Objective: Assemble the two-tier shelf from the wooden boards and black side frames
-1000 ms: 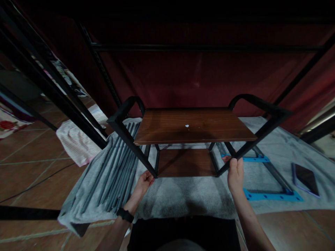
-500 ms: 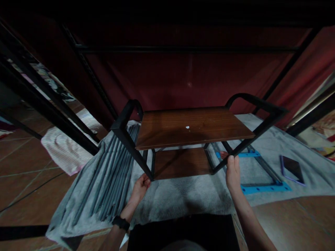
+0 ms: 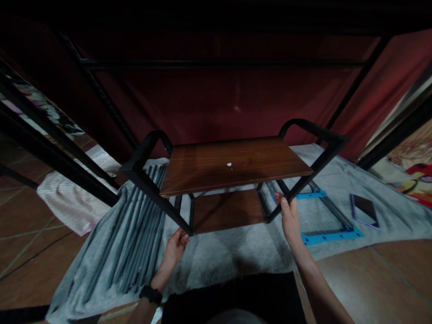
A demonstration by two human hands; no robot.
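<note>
A small two-tier shelf with brown wood-look boards and black side frames stands in front of me on a grey blanket. A small white mark shows on its upper board. My left hand, with a dark band at the wrist, has its fingers closed at the bottom front corner of the left side frame. On the other side, my right hand grips the lower part of the right side frame, thumb in front and fingertips showing behind it.
Several grey tubes lie left of the shelf. On the right are a blue-and-grey frame and a phone. Black bars of a larger frame surround the space, with a dark red cloth behind. A striped cloth lies at left.
The view has turned slightly, so everything sits further left in the picture. Both hands keep their places on the shelf's side frames.
</note>
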